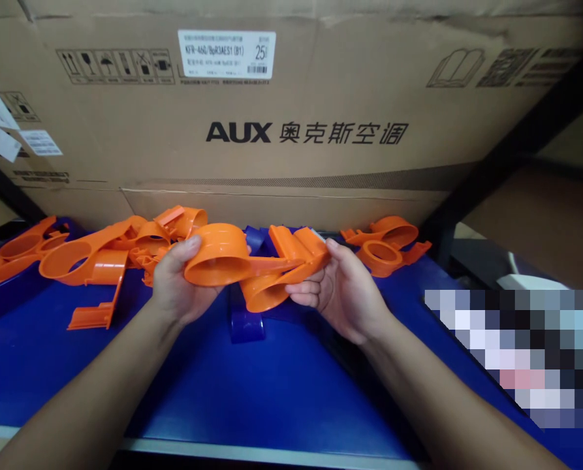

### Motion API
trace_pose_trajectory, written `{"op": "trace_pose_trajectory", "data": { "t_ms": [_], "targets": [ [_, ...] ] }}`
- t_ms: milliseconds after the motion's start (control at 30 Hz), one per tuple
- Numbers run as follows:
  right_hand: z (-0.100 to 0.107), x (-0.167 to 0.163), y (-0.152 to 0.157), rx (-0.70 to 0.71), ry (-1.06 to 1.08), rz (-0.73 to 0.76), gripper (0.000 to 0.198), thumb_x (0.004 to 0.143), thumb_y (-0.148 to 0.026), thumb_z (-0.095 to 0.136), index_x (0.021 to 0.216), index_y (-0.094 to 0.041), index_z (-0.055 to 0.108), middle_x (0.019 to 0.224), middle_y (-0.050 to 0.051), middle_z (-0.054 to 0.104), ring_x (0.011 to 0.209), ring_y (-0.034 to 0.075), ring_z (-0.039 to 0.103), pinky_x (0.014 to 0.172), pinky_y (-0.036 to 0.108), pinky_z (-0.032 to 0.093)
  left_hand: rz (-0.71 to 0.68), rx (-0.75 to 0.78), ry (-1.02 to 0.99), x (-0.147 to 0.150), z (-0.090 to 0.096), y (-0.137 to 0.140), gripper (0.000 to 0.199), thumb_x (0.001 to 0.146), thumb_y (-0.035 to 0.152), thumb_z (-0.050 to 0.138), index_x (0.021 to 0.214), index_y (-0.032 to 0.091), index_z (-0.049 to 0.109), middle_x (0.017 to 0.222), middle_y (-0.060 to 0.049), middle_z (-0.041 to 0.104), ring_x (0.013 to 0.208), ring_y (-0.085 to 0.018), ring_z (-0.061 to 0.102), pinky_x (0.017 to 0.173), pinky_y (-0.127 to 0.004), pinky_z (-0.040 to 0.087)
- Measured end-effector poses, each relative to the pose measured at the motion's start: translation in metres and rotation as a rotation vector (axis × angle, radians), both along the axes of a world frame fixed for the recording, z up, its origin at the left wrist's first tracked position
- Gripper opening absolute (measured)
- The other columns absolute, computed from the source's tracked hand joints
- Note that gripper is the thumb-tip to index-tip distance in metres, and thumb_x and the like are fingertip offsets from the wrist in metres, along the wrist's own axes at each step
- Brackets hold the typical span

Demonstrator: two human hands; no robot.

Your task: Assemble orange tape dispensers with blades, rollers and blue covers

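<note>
My left hand (186, 281) is closed around the ring end of an orange plastic tape dispenser (217, 251). Its thumb presses the ring's outer left side. My right hand (343, 290) grips the other end, near a serrated edge at the top. A second orange ring (266, 294) shows just below, between the hands; whether it belongs to a second dispenser I cannot tell. Both hands hold the piece above the blue tabletop (213, 391). Behind and under it lies a dark blue tape dispenser (247, 325), partly hidden.
Several orange tape dispensers (68, 258) lie piled at the left, some on dark blue ones. More orange dispensers (384, 251) lie at the back right. A large cardboard box (320, 163) stands along the back. A black metal frame (506, 143) rises on the right.
</note>
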State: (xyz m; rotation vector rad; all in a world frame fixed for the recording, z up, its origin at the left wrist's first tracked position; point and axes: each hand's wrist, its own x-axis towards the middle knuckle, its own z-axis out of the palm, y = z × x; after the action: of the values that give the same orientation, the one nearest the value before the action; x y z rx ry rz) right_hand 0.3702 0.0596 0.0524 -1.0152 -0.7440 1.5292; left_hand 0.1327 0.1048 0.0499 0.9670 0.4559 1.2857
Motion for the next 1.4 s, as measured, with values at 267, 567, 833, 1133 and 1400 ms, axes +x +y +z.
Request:
{"op": "trace_pose_trajectory", "data": {
  "t_ms": [267, 567, 833, 1133, 1400],
  "targets": [
    [-0.013, 0.007, -0.004, 0.175, -0.062, 0.118, 0.073, 0.066, -0.057, 0.101, 0.122, -0.026, 0.065, 0.089, 0.005, 0.084, 0.076, 0.024, 0.085, 0.071, 0.031, 0.071, -0.015, -0.123, 0.043, -0.005, -0.001, 0.016, 0.041, 0.091, 0.056, 0.061, 0.083, 0.018, 0.074, 0.082, -0.009, 0.077, 0.068, -0.023, 0.074, 0.049, -0.031, 0.06],
    [-0.018, 0.014, -0.001, 0.392, -0.286, -0.003, 0.081, 0.057, -0.067, 0.1, 0.115, -0.023, 0.064, 0.071, -0.005, 0.068, 0.04, 0.008, 0.052, 0.033, 0.019, 0.039, -0.133, -0.215, 0.073, -0.012, 0.001, 0.021, 0.053, 0.085, 0.052, 0.057, 0.114, 0.012, 0.078, 0.091, -0.014, 0.08, 0.069, -0.025, 0.075, 0.046, -0.032, 0.061],
    [-0.032, 0.02, 0.009, 0.451, -0.363, -0.052, 0.075, 0.059, -0.079, 0.093, 0.103, -0.023, 0.068, 0.067, -0.005, 0.058, 0.047, 0.008, 0.043, 0.037, 0.021, 0.034, -0.231, -0.111, 0.074, -0.021, -0.006, 0.023, 0.069, 0.082, 0.05, 0.058, 0.136, 0.008, 0.07, 0.11, -0.022, 0.081, 0.11, -0.043, 0.077, 0.057, -0.039, 0.063],
    [-0.033, 0.026, 0.01, 0.553, -0.437, -0.027, 0.078, 0.069, -0.086, 0.082, 0.114, -0.023, 0.074, 0.1, 0.007, 0.074, 0.054, 0.011, 0.048, 0.04, 0.025, 0.031, 0.318, 0.228, 0.44, -0.014, -0.014, 0.033, 0.054, 0.08, 0.043, 0.069, 0.128, 0.017, 0.071, 0.125, -0.012, 0.077, 0.12, -0.035, 0.073, 0.097, -0.048, 0.063],
    [-0.036, 0.029, 0.011, 0.617, -0.436, -0.091, 0.073, 0.071, -0.085, 0.081, 0.109, -0.023, 0.076, 0.103, 0.009, 0.073, 0.065, 0.016, 0.055, 0.048, 0.029, 0.037, 0.658, 0.604, 1.636, -0.01, -0.011, 0.014, 0.075, 0.085, 0.042, 0.072, 0.153, 0.016, 0.056, 0.138, -0.02, 0.07, 0.128, -0.041, 0.068, 0.11, -0.054, 0.056]
  ]
}}
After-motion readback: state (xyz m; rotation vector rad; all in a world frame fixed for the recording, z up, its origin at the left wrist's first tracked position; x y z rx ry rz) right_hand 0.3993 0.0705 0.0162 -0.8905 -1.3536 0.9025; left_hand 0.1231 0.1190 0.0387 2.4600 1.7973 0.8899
